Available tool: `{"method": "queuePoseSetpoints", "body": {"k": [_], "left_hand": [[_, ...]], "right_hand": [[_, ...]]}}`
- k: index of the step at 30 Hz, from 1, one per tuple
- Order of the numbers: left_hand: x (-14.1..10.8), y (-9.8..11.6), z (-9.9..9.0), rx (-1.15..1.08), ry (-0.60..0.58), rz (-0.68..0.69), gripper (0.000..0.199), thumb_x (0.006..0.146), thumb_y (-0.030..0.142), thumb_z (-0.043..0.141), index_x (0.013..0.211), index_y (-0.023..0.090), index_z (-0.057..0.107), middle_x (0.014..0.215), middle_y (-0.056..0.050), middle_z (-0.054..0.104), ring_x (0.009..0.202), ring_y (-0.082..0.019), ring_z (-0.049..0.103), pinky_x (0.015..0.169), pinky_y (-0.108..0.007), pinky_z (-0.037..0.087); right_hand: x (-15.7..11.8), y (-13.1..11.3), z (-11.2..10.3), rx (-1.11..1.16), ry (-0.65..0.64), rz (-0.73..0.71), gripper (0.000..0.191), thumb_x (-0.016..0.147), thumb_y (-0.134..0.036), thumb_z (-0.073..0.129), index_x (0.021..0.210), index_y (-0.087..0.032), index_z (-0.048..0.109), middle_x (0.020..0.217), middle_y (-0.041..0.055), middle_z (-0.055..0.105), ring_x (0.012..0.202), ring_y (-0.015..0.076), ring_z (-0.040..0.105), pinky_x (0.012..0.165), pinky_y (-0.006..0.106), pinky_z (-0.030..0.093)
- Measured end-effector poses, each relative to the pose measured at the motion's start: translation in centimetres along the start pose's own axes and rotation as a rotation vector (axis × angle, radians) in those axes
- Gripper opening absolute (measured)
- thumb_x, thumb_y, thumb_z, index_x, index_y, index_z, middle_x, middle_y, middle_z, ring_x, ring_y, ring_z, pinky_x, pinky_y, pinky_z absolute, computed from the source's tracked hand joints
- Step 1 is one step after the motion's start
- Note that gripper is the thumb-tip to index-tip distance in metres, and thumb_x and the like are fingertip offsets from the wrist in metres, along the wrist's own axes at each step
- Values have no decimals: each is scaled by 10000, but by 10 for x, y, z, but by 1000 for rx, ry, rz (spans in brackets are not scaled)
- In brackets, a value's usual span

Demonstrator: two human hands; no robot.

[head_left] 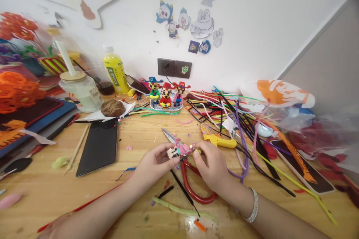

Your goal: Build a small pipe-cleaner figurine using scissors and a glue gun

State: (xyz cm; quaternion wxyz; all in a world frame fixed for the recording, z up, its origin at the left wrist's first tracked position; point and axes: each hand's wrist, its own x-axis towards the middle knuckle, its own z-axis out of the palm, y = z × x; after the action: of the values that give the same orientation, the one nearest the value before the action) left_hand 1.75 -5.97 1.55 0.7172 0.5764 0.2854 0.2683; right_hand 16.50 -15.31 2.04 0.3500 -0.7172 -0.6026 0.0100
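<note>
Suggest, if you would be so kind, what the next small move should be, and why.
I would probably free the right grip and slide the red-handled scissors aside: they lie beneath the pink-and-teal figurine, between both grips, and the left grip seems able to steady the figurine alone.

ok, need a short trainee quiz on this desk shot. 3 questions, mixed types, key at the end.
1. How many figures are on the tray at the back of the desk?
2. True or false: the scissors have red handles.
3. What is the left hand holding?
A) glue gun
B) pink figure
C) bottle

Key: 1. Three. 2. True. 3. B.
</note>
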Motion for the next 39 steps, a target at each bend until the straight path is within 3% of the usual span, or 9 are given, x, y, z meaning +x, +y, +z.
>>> {"method": "queuePoseSetpoints", "body": {"k": [24,39], "left_hand": [[0,-1,0,78,-24,92,262,620,209,671,862,167,579,875,-46,681,821,-188,610,773,-315,461],[-1,-1,1,75,-10,80,263,609,200,674,849,167,572,860,-45,683,800,-185,615,759,-318,469]], "right_hand": [[0,-2,0,-23,-18,-56,153,800,-260,398,728,-175,504,683,28,545,654,166,492,589,263,341],[0,-2,0,-46,-23,-59,178,809,-277,403,703,-179,507,644,17,540,622,158,489,559,252,340]]}}
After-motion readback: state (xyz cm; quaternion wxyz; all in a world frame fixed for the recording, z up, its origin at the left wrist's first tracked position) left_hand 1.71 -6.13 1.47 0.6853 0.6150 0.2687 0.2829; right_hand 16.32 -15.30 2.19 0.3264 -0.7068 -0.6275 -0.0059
